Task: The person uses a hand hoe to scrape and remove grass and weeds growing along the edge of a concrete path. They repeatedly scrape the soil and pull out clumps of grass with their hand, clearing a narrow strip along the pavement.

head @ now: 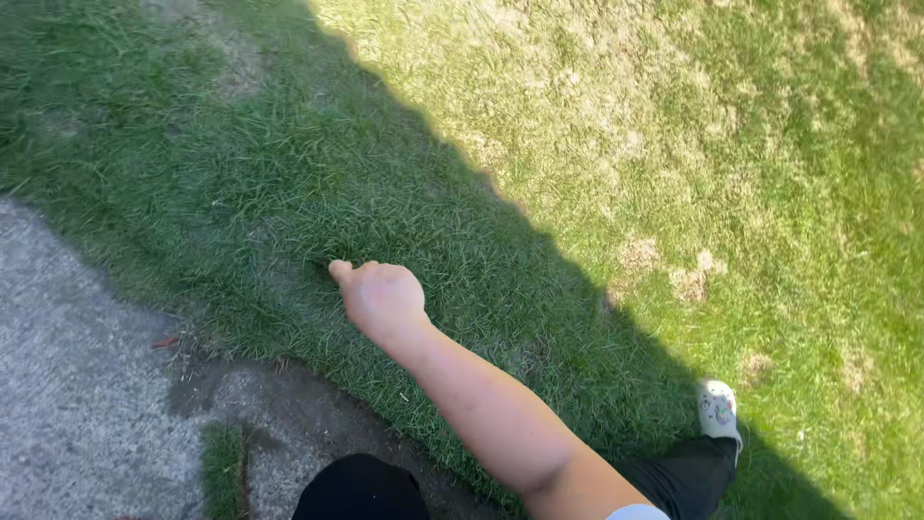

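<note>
My right hand [380,294] reaches forward over the shaded grass [289,183], with the bare forearm running back to the lower right. Its fingers are curled into a loose fist, the thumb points left, and the back of the hand faces up. Nothing shows in the hand, and the fingertips are hidden underneath it, just above the grass blades. My left hand is out of sight.
A grey concrete path [67,385] borders the lawn at lower left, with a strip of bare soil [289,404] along its edge. Sunlit, patchy grass [722,144] fills the right. My black trouser knee [361,486] and a white shoe [718,409] are at the bottom.
</note>
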